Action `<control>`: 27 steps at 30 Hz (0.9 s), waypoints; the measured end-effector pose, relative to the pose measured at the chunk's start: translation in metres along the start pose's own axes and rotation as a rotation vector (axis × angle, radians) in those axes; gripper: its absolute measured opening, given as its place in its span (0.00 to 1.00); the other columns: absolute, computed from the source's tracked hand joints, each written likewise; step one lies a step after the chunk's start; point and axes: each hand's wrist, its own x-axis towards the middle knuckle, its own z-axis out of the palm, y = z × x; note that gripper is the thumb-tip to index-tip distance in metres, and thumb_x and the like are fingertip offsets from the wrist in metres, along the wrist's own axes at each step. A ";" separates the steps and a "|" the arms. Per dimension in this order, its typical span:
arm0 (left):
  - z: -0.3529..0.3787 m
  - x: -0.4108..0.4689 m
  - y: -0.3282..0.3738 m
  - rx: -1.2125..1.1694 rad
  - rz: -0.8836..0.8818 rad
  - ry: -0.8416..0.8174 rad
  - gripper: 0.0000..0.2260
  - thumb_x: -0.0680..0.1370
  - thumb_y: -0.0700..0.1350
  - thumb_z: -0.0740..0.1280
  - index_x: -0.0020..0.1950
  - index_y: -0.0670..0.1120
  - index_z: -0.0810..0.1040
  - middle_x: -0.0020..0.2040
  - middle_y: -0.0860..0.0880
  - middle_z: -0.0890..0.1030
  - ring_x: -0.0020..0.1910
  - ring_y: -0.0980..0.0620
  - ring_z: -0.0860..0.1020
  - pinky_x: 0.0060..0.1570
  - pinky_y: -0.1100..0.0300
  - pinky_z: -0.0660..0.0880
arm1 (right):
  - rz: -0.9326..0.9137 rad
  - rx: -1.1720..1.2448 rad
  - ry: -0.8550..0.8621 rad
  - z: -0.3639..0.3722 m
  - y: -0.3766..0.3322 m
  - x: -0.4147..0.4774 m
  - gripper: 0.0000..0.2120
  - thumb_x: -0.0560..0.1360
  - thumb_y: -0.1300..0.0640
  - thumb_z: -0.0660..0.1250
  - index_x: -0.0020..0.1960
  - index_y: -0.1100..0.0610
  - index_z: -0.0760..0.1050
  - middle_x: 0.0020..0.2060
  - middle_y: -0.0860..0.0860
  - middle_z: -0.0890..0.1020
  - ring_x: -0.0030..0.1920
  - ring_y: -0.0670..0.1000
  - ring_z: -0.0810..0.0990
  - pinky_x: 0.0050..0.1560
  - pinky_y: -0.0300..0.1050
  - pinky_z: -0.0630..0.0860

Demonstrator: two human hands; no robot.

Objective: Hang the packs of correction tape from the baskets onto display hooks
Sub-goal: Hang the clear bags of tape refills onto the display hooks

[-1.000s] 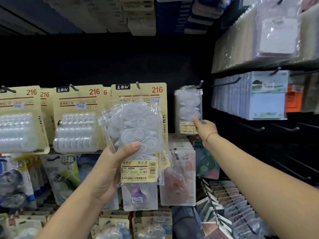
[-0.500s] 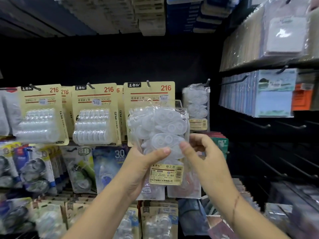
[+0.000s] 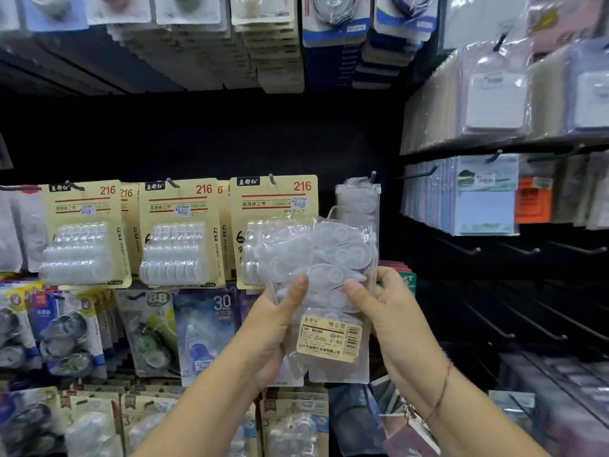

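Head view: nearest, the left hand (image 3: 267, 334) and right hand (image 3: 392, 311) hold a bundle of clear correction tape packs (image 3: 326, 268) upright between them. The left fingers curl behind it, thumb pressed on the front; the right fingers (image 3: 384, 275) wrap its right edge, thumb on the front too. A yellow label (image 3: 329, 338) low on the front pack carries Chinese writing and a barcode. Just behind, up and to the right, more hanging clear packs (image 3: 357, 199) sit on a display hook (image 3: 373, 175). Left of these hang yellow cards (image 3: 273, 206) printed "216" in red, "TION TAPE" legible on the middle one. Below are packs marked "88" (image 3: 148, 324) and "30" (image 3: 207, 324).
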 end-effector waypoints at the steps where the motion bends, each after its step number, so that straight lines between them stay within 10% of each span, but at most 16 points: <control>1: -0.001 0.000 0.000 -0.004 -0.002 0.004 0.38 0.48 0.66 0.82 0.51 0.45 0.86 0.53 0.38 0.85 0.49 0.41 0.85 0.44 0.51 0.83 | 0.033 0.088 0.000 -0.001 0.000 0.002 0.09 0.75 0.62 0.67 0.54 0.60 0.72 0.45 0.56 0.85 0.43 0.53 0.85 0.38 0.42 0.80; 9: -0.004 0.003 0.003 -0.112 -0.020 0.213 0.27 0.67 0.53 0.72 0.63 0.40 0.79 0.53 0.38 0.85 0.50 0.40 0.84 0.46 0.51 0.82 | 0.038 0.012 0.073 -0.022 -0.015 0.029 0.07 0.76 0.56 0.67 0.53 0.56 0.74 0.40 0.51 0.85 0.38 0.56 0.83 0.38 0.56 0.83; 27: -0.012 0.001 0.006 -0.103 -0.006 0.198 0.22 0.72 0.52 0.69 0.63 0.44 0.79 0.52 0.43 0.86 0.46 0.45 0.86 0.40 0.56 0.83 | -0.220 -0.280 0.276 -0.040 -0.039 0.087 0.06 0.75 0.57 0.71 0.47 0.52 0.73 0.37 0.51 0.82 0.41 0.57 0.82 0.47 0.67 0.79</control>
